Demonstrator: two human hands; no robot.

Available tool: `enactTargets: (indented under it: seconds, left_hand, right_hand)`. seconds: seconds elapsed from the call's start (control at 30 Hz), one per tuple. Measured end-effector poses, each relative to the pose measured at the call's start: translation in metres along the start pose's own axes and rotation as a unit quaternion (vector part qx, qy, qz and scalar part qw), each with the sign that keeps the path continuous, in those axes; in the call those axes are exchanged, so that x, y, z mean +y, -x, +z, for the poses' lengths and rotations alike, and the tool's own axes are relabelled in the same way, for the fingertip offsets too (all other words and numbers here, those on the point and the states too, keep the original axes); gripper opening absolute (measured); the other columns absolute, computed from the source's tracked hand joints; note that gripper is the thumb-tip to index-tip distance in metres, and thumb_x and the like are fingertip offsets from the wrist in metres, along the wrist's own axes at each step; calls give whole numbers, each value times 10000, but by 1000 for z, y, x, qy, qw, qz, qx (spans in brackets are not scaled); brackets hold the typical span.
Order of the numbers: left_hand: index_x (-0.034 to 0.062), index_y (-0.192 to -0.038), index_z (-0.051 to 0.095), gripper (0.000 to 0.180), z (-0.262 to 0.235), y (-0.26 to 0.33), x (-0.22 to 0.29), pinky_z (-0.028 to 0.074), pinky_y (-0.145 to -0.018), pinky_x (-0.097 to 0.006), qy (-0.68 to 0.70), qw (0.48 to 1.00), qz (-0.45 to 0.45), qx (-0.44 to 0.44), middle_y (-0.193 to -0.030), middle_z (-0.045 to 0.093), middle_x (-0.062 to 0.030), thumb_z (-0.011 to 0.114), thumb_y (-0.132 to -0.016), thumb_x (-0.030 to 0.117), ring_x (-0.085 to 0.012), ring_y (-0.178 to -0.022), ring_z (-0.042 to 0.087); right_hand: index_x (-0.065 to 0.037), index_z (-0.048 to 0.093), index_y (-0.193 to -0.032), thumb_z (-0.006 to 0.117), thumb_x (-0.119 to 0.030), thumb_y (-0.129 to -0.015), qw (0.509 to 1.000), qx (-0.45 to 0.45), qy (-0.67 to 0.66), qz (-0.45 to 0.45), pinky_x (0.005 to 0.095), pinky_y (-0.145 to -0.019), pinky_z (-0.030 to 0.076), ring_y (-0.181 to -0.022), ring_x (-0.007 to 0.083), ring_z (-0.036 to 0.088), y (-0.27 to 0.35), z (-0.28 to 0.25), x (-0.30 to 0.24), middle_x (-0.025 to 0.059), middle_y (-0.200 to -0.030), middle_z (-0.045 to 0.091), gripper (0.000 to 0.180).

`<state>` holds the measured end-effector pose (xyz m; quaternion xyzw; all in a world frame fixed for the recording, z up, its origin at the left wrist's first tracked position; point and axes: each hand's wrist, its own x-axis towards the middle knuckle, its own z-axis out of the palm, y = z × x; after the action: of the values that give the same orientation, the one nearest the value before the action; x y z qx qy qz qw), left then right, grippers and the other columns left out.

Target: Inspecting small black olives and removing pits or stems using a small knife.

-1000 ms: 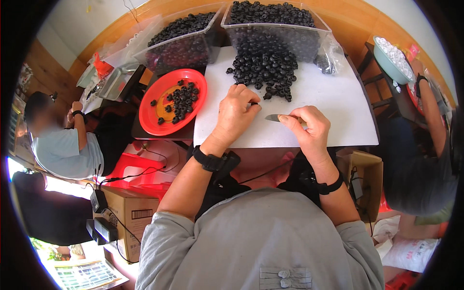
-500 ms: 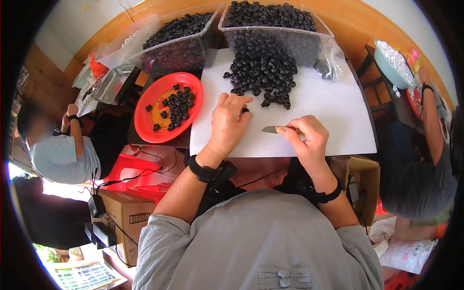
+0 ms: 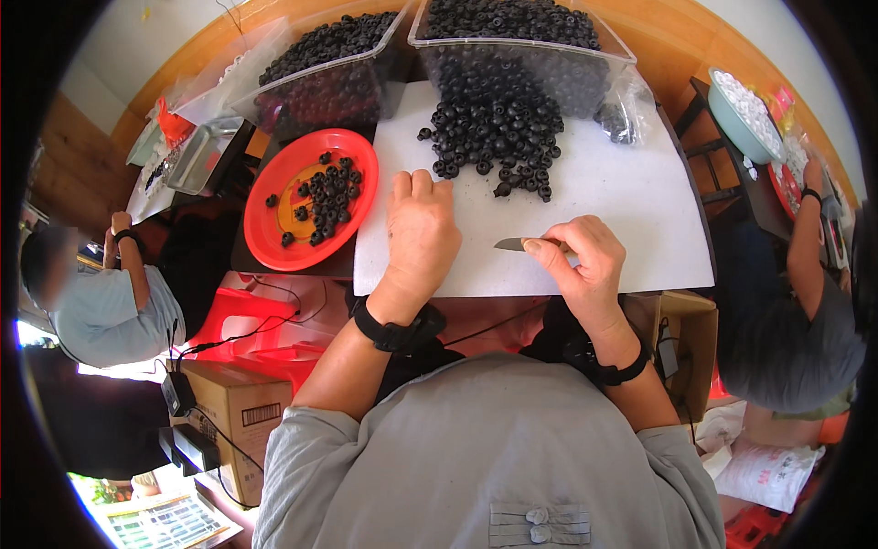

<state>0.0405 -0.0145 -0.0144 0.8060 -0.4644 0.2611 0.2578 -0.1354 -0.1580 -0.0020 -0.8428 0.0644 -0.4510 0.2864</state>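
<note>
Right now I see the left hand (image 3: 419, 231) lying flat and empty, fingers together, on the white rectangular cutting board (image 3: 631, 206), just short of the heap of small black round fruits (image 3: 494, 137). Beside it, the right hand (image 3: 585, 261) pinches a small grey-bladed knife (image 3: 512, 244), blade pointing left. A round red plastic plate (image 3: 274, 215) holds more fruits.

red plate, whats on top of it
On the red plate: a loose cluster of small dark round fruits, a few strays and tiny yellowish bits. Its lower right rim is cut off by the white board.
</note>
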Motion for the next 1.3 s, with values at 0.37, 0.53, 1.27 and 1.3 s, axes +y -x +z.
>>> enactTargets:
  seconds: [0.37,0.53,1.27,1.3]
  left_hand:
    - [-19,-1019,694,214,-22,-2,4,506,-778,-403,194,981,-9,14,-972,613,-140,643,-818,-72,-289,-946,584]
    - [-29,-1258,695,280,-27,1,11,515,-740,-269,691,660,-275,-107,-1056,704,-82,586,-1000,-22,-128,-867,640]
    - [-58,-1277,663,293,-18,2,9,534,-719,-323,797,504,-296,-151,-1064,698,-140,600,-1000,16,-206,-913,659]
    - [-54,-1276,664,296,-19,2,10,527,-730,-322,791,510,-303,-147,-1060,694,-139,615,-997,30,-210,-915,652]
  right_hand:
    - [-17,674,-771,844,-169,-848,994,-13,-51,92,297,-553,423,-596,163,568,-12,-1,-1,56,-670,641,242]
    - [16,689,-797,826,-174,-896,956,-20,-185,227,229,-551,381,-612,34,479,-31,6,-7,-17,-654,600,254]
    - [1,691,-809,831,-187,-891,970,-17,-119,212,237,-549,393,-608,44,489,-26,14,3,-14,-643,594,249]
    - [-4,695,-810,837,-203,-887,970,-16,-120,211,240,-538,387,-596,43,483,-26,15,4,-14,-635,590,256]
